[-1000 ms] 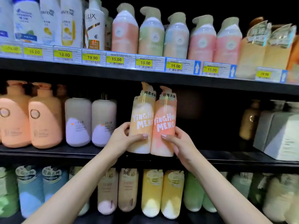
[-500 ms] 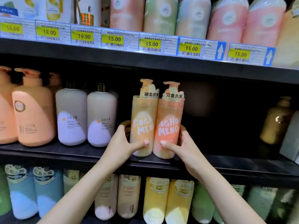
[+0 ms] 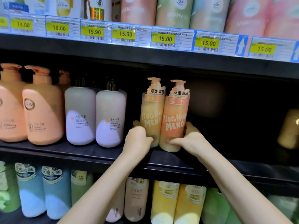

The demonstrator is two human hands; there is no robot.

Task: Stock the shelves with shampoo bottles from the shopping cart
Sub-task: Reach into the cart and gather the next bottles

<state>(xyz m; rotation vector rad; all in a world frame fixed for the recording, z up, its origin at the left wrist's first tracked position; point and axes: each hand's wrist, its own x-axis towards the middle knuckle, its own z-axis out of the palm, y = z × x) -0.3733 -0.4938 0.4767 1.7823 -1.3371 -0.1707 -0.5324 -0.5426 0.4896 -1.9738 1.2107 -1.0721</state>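
Two pump bottles stand upright side by side on the black middle shelf [image 3: 90, 151]. The yellow shampoo bottle [image 3: 151, 113] is on the left, the orange shampoo bottle [image 3: 175, 117] on the right, and they touch. My left hand [image 3: 139, 139] wraps the lower part of the yellow bottle. The base of the orange one is gripped by my right hand [image 3: 192, 137]. Both bottle bottoms rest on the shelf surface. The shopping cart is out of view.
Two white-lilac bottles [image 3: 95, 117] and peach bottles [image 3: 42, 109] stand to the left on the same shelf. A dark gap lies to the right, up to a gold bottle [image 3: 289, 128]. Price tags [image 3: 165, 38] line the shelf above. Blue, yellow and green bottles fill the shelf below.
Both hands carried the two bottles from in front of the shelf edge inward and down until they stand on the middle shelf. My hands slid lower on the bottles. The view moved closer.
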